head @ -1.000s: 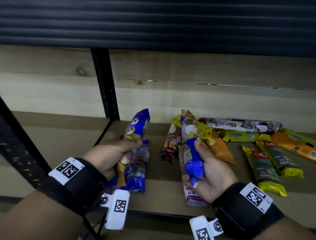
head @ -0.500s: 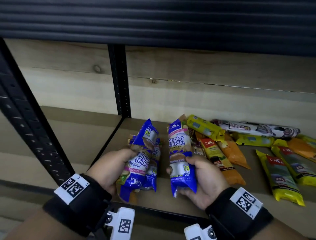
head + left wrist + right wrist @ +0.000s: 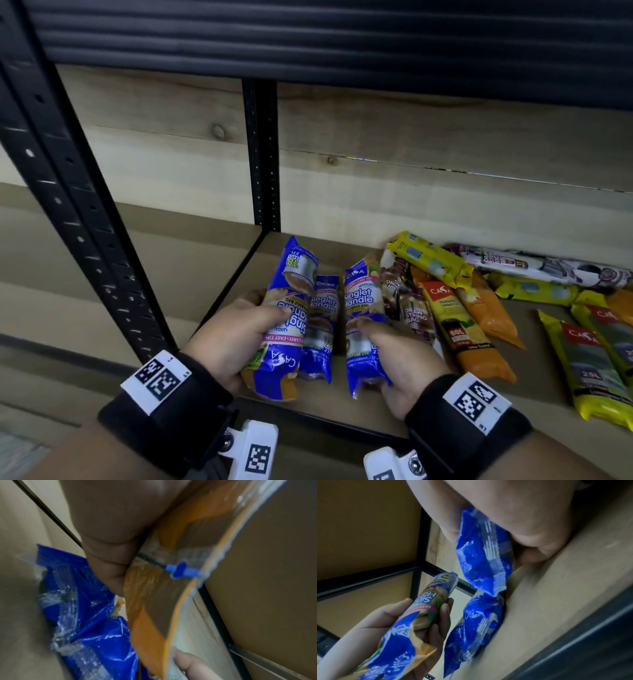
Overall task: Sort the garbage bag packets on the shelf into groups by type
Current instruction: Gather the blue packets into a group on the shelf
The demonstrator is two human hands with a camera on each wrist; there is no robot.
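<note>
My left hand [image 3: 239,335] grips a blue singlet-handle packet [image 3: 291,308] turned upside down, at the shelf's left front corner; in the right wrist view this packet [image 3: 412,616] shows with the left hand's fingers [image 3: 443,615] curled round it. My right hand [image 3: 394,356] holds a second blue packet [image 3: 361,308] upright just to the right. A third blue packet [image 3: 320,329] lies on the shelf board [image 3: 534,370] between them; it also appears as the lower blue packet [image 3: 476,626] in the right wrist view. The left wrist view is blurred, showing an orange-edged packet end [image 3: 154,601].
Right of the blue ones lie a brown draw-string packet [image 3: 411,308], an orange-yellow packet [image 3: 459,329], an orange packet [image 3: 486,311], several yellow packets [image 3: 596,359] and a white packet [image 3: 534,263]. Black shelf posts [image 3: 263,157] stand behind and at left. A wooden wall backs the shelf.
Both hands have brought their blue packets closer together near the left front corner, beside the one lying there. The head view has shifted left.
</note>
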